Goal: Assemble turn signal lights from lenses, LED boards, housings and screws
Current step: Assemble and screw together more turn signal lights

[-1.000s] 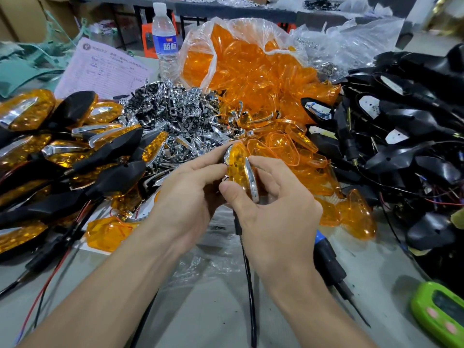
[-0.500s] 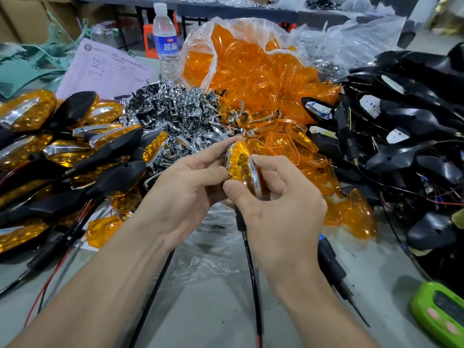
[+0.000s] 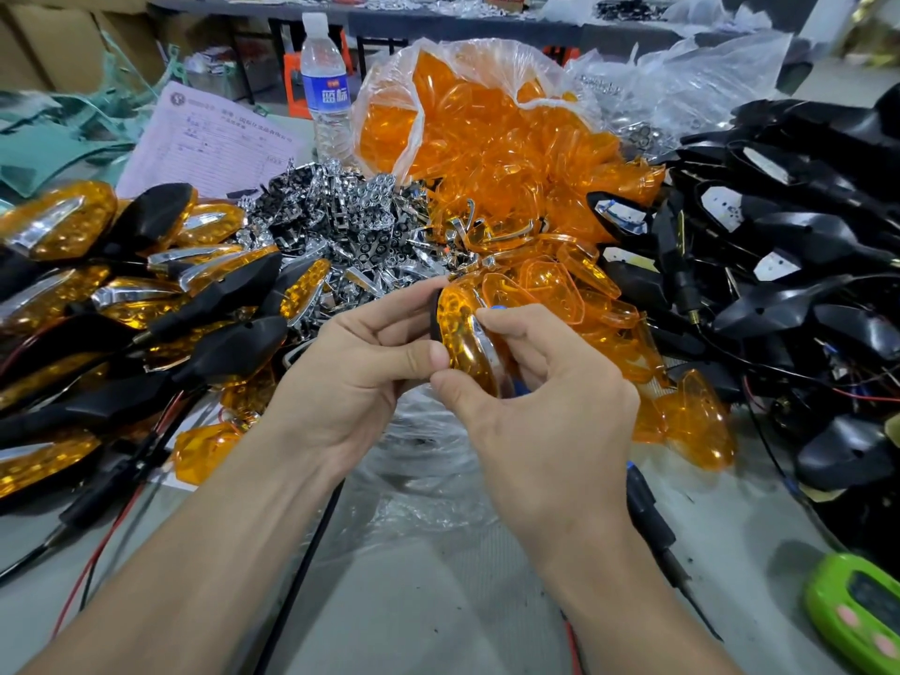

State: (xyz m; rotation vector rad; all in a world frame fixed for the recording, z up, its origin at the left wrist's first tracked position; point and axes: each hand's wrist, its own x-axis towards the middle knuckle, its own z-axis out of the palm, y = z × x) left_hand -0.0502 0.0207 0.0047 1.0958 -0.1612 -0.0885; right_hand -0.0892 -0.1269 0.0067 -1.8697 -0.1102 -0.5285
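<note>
The left hand (image 3: 360,377) and right hand (image 3: 550,397) have tightened their grip on the amber faceted lens (image 3: 462,328), apparently seating it in its black plastic housing (image 3: 433,311), ready for fastening.

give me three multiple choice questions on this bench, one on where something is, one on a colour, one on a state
1. Where does the water bottle stand?
A) left of the bag of orange lenses
B) right of that bag
C) lying flat just in front of the person

2. What colour is the handheld device at the near right corner?
A) red
B) green
C) white

3. How is the turn signal light held?
A) by one hand alone
B) lying loose, untouched
C) by both hands at once

Answers:
1 A: the bottle stands upright at the far side, left of the bag.
2 B: its casing is bright green.
3 C: the left hand and the right hand both pinch it.
</note>
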